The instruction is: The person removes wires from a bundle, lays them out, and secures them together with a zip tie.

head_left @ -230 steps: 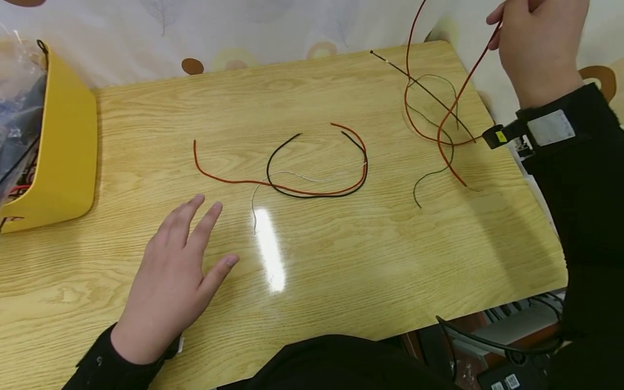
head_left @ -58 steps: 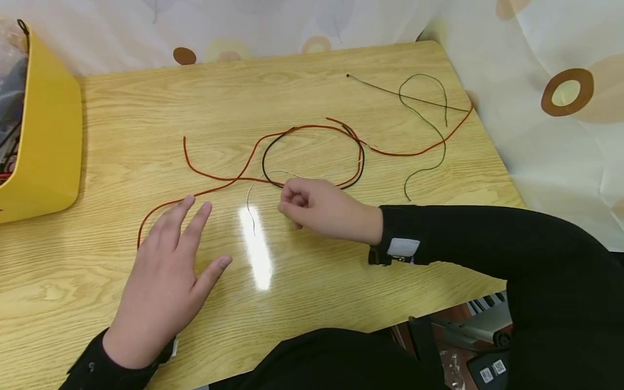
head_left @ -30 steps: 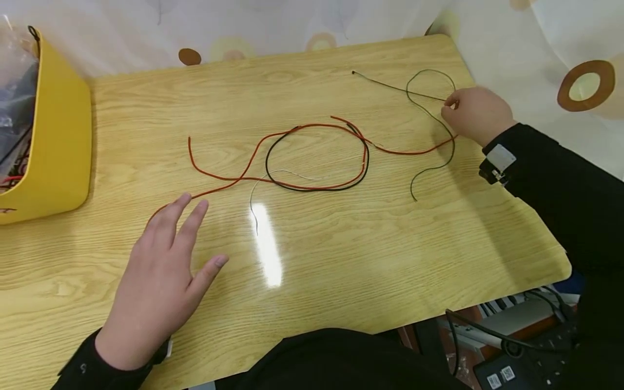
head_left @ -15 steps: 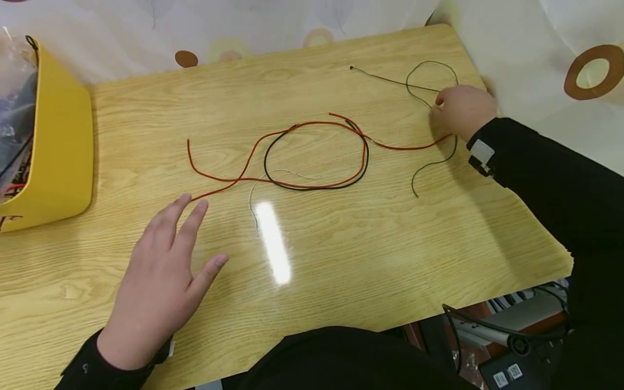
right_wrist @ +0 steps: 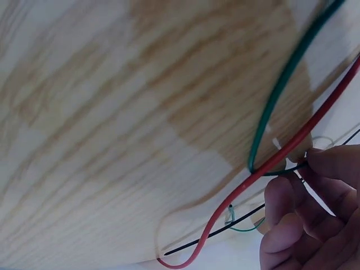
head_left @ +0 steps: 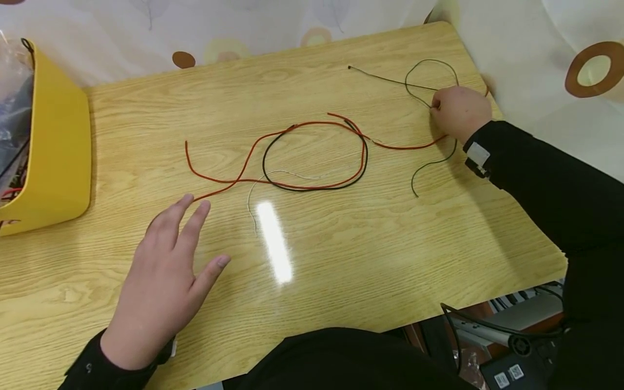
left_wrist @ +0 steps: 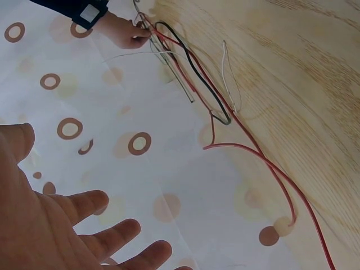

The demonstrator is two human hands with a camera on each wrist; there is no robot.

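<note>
Looks down on a glossy wooden table [head_left: 341, 260] set against a circle-print curtain [head_left: 536, 70], with a yellow bin [head_left: 58, 141] at the far left edge. Finds loose wires strewn over the middle and the far right corner:
- a long red wire [head_left: 404, 146], running from near the left fingertips across to that corner
- a shorter red wire [head_left: 209, 176]
- a black wire [head_left: 265, 157], curled into a ring among the red loops
- a white wire [head_left: 251, 197], just below the ring
- a green wire [head_left: 429, 162], looping at the right

Lays the left hand [head_left: 166, 281] flat on the table, with straight, spread fingers holding nothing, well apart from the right. Sets the right hand [head_left: 460, 111] at the far right corner with curled fingers [right_wrist: 332, 163]. Pinches, by the look of the wrist view, the thin black wire [head_left: 385, 80] right where green and red cross it. Cannot rule out a second strand caught in the same pinch.

Calls, as a judgement, for a grip on that one strand only. Nip with the tips of thumb and forefinger, lift straight and slowly, and watch for red or green riding up. Shake any passenger free before drawing away. Better to pull along the wire's own line than sideways, to spare the loops lying in the middle.
</note>
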